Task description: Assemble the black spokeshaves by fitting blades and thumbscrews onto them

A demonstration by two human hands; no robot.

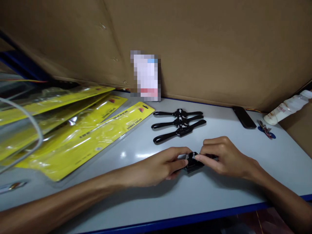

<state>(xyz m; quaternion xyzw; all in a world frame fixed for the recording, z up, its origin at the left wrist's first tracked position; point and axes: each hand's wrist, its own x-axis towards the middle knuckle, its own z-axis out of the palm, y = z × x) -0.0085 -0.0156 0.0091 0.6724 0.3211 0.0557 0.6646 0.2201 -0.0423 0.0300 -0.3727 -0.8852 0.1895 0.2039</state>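
A black spokeshave [193, 167] is between my hands, just above or on the grey tabletop. My left hand [165, 165] is closed round its left side, with thumb and fingers on the body, and covers the handle there. At the small silvery screw [194, 155] on top of the body, my right hand [224, 159] pinches with thumb and fingertips. The right handle is mostly hidden behind those fingers. Beyond my hands, three more black spokeshaves [184, 130] lie side by side, handles pointing left and right.
Yellow spokeshave blister packs [102, 139] overlap on the left, near a pale curved cable [36, 126]. A phone [244, 117], a small bundle of wires [266, 130] and a leaning plastic bottle [287, 108] are at the right. Cardboard [207, 48] walls the back; a blue edge [170, 218] runs in front.
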